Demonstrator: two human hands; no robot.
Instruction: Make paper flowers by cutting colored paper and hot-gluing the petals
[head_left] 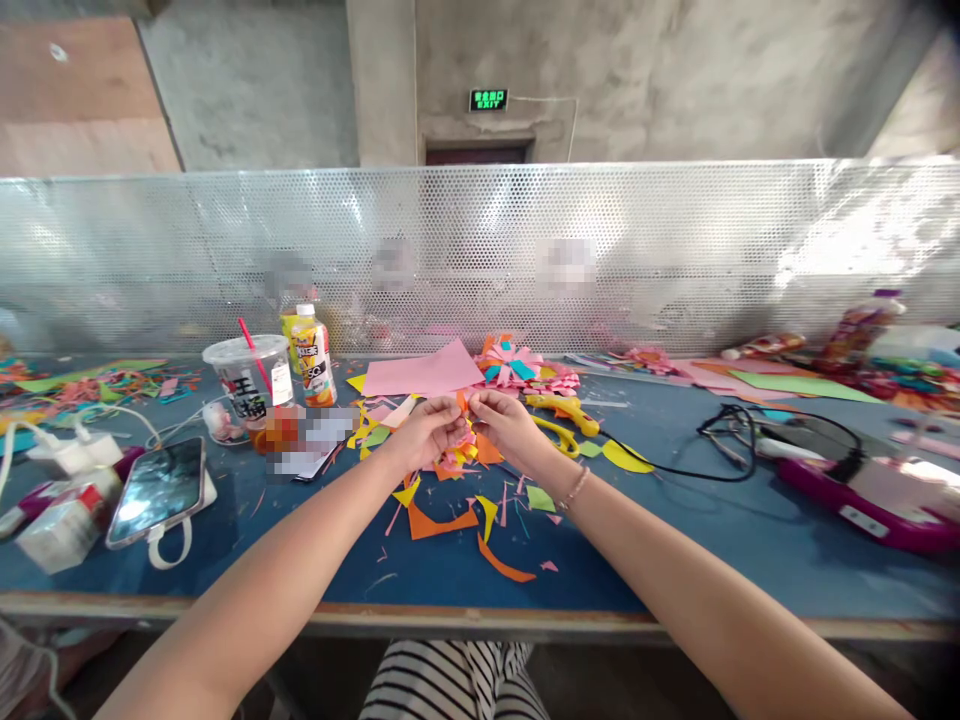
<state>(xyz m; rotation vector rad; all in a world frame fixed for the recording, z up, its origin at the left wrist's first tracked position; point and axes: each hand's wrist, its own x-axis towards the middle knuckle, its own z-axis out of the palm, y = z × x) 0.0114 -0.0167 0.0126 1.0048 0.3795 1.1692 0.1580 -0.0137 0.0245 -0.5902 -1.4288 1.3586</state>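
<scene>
My left hand [429,432] and my right hand [504,422] meet over the middle of the table. Their fingertips pinch a small piece of orange paper [463,402] between them. Colourful paper scraps lie below, among them a curved orange scrap [441,520] and a yellow scrap [487,515]. Just to the right of my right hand rests a yellow-handled glue gun [566,412], its black cord running right. Behind my hands are a pink paper sheet [424,370] and a pink and blue paper flower [511,362].
A lidded plastic cup [244,370] with a red straw and a juice bottle [313,360] stand on the left. Nearer lies a phone [161,490] with a white cable. A purple device [862,505] sits on the right. A perforated metal screen [637,260] rises along the back.
</scene>
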